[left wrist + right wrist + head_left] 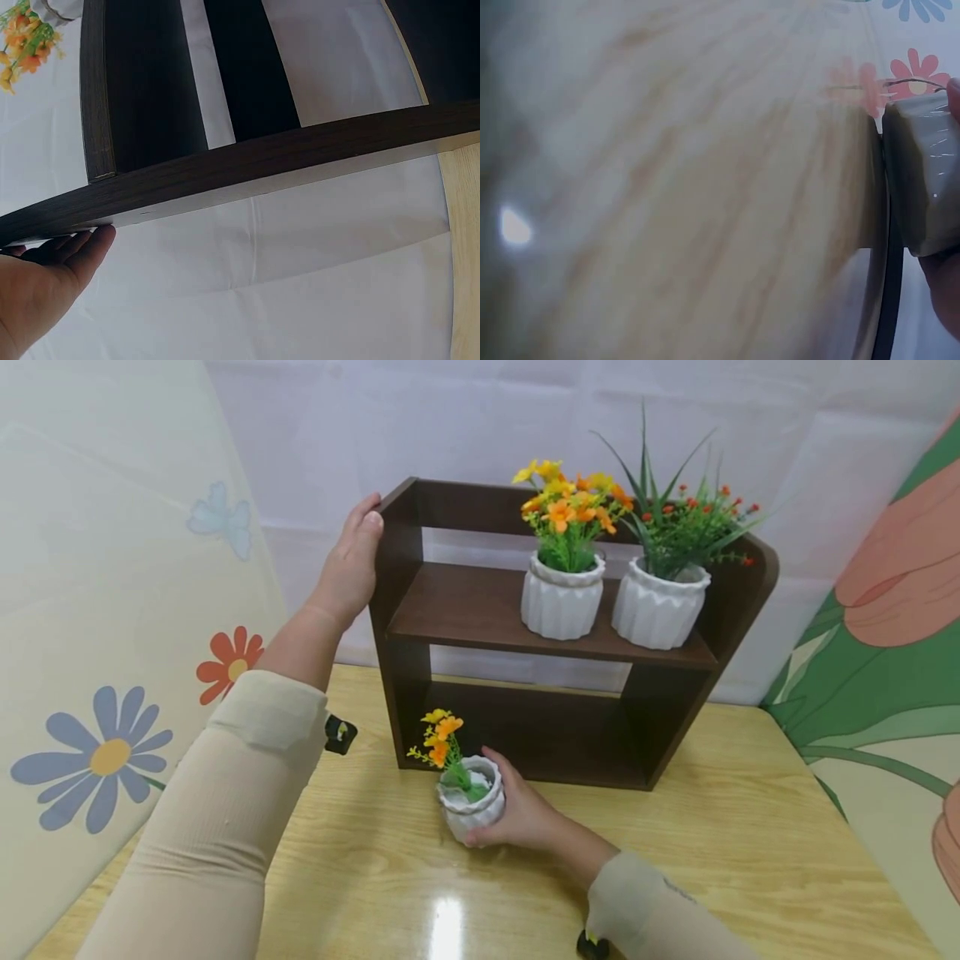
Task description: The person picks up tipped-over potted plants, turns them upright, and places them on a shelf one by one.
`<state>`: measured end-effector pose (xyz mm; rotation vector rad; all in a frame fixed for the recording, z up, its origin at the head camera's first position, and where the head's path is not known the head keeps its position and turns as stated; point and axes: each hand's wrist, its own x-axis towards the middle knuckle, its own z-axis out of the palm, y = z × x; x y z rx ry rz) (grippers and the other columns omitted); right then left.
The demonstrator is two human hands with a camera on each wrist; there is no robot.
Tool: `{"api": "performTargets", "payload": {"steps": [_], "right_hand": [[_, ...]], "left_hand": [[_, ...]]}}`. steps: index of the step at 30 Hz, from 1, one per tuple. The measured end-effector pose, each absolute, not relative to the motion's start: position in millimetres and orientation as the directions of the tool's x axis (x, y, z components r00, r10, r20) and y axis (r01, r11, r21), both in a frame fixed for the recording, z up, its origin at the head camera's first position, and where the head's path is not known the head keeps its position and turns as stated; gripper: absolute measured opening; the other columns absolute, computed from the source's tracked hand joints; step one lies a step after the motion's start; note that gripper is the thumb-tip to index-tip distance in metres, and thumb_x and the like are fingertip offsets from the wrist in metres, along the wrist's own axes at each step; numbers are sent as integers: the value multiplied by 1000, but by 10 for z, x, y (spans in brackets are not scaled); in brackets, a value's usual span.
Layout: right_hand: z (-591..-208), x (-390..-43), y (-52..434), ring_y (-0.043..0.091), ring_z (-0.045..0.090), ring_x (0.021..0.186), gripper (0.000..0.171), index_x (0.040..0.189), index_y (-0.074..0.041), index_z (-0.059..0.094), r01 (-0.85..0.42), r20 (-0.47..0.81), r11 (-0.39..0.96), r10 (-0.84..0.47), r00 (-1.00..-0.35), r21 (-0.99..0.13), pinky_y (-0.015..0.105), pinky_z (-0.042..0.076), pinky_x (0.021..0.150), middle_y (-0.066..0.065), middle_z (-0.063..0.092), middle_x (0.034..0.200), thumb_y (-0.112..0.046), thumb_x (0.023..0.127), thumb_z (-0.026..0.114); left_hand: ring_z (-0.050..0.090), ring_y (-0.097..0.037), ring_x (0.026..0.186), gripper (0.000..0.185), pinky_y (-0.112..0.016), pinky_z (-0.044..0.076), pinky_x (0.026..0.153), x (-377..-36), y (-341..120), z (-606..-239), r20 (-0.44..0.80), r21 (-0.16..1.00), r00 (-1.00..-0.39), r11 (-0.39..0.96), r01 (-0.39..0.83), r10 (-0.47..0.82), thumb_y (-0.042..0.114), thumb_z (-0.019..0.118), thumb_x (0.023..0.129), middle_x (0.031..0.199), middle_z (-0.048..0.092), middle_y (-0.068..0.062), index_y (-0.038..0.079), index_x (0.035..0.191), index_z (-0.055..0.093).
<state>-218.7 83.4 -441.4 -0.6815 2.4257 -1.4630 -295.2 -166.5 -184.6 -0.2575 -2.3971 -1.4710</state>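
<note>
My right hand (pixel 525 814) grips a small white fluted flowerpot (pixel 472 814) with orange and yellow artificial flowers (pixel 444 739), from its right side. This pot is in front of the lower left part of a dark brown two-tier shelf (pixel 465 602). At the shelf's upper left, my left hand (pixel 351 564) touches the outer face of the side panel. In the left wrist view, the left fingers (pixel 96 251) lie along that panel (pixel 247 169). Only a strip of white pot (pixel 934 165) and bits of the right hand show in the right wrist view.
On the upper tier stand a white pot (pixel 562 602) of orange-yellow flowers and another white pot (pixel 658 610) with grassy leaves and red blooms. A wooden table (pixel 750 852) bears the shelf. White cloth (pixel 480 410) hangs behind, with flower-printed panels (pixel 67 568) at the sides.
</note>
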Motion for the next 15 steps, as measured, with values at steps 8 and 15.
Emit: {"api": "performTargets", "payload": {"steps": [8,15], "right_hand": [[-4474,-2183,873,34,46,132,127,157,-19,13,-237,16,399,-485,-874,-886,56,34,112,12,40,150,-25,60,95],[-4524,-2165,901,35,46,133,127,156,-16,14,-228,33,376,-459,-888,-898,56,32,113,15,43,148,-22,59,95]], "left_hand": [[18,-24,151,55,-49,13,123,-2954,-1664,-1847,357,832,-934,457,314,-10,48,18,104,165,18,0,33,157,16],[17,-24,151,55,-49,11,123,-2957,-1669,-1842,363,828,-932,460,321,-4,47,17,105,165,17,0,32,157,16]]}}
